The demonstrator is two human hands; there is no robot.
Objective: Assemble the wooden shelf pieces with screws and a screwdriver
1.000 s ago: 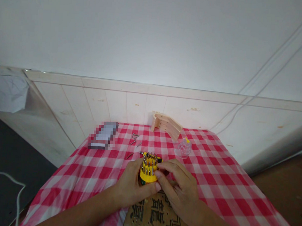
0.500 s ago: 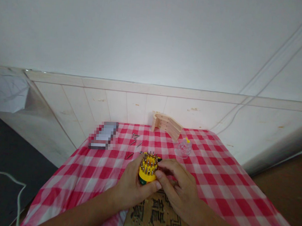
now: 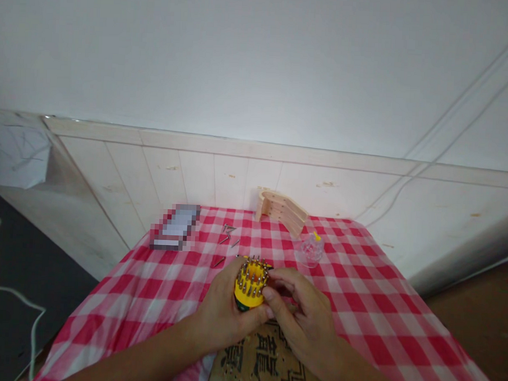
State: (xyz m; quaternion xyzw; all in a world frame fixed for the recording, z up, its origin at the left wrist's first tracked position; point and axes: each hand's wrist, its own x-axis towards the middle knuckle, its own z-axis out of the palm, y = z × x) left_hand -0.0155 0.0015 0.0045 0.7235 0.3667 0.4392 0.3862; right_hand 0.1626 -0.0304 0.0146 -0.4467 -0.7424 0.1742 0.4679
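A pale wall (image 3: pixel 259 61) is rising above whitish plank panelling (image 3: pixel 229 181), and thin cables (image 3: pixel 432 162) are slanting down at the right. A cloth-covered, checked tabletop (image 3: pixel 379 308) is standing before the panelling, brown floor (image 3: pixel 476 307) showing beyond.

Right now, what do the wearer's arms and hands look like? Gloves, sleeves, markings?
Left hand and right hand: bare, five-fingered type, no gloves, rings or wristwear visible. Left forearm and right forearm: no sleeves, cables or clear markings in view.
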